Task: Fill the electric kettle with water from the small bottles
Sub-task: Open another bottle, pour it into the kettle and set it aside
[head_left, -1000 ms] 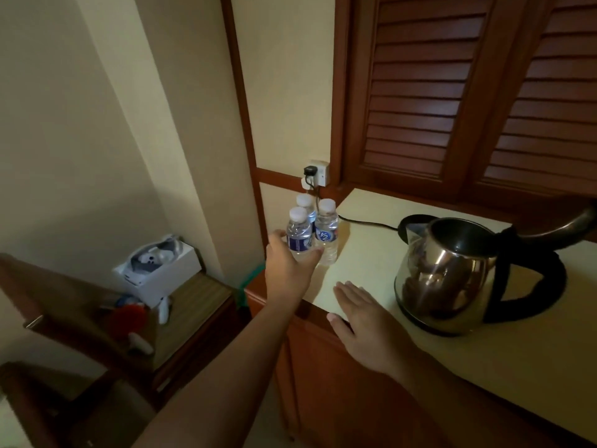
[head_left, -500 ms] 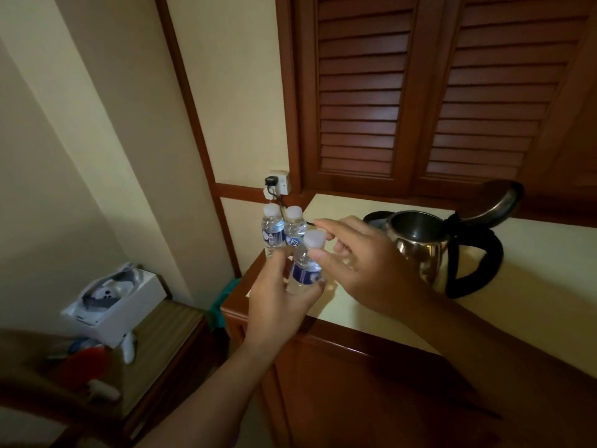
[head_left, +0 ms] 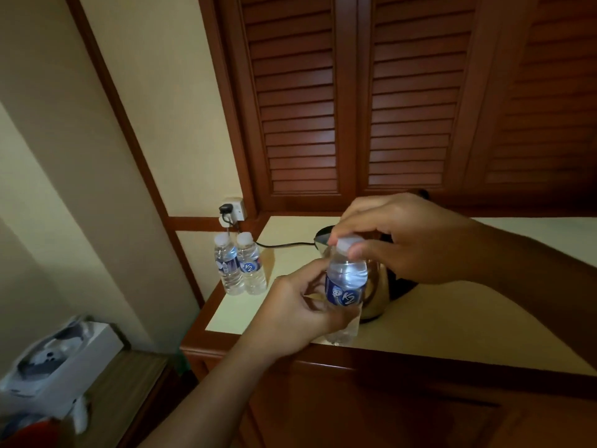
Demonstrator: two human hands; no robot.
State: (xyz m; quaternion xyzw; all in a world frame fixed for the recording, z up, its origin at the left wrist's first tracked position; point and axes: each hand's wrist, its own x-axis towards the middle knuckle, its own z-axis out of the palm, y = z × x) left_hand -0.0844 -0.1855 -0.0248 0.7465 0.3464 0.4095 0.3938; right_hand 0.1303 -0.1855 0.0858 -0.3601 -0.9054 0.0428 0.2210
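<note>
A small clear water bottle [head_left: 345,286] with a blue label is held upright over the counter's front edge. My left hand [head_left: 290,315] grips its lower body. My right hand [head_left: 397,240] has its fingertips closed around the white cap [head_left: 346,244]. Behind both hands stands the steel electric kettle [head_left: 376,295] with a black handle, mostly hidden by them. Two more small bottles [head_left: 240,266] stand side by side at the counter's back left corner, caps on.
The cream counter [head_left: 452,318] has a wooden front edge. A black cord [head_left: 284,244] runs from the kettle to a wall socket [head_left: 232,209]. Louvred wooden doors rise behind. A lower side table at the left carries a white box [head_left: 55,367].
My left hand has lifted one bottle away from the other two and brought it toward me in front of the kettle. My right hand left the counter and closed on the cap.
</note>
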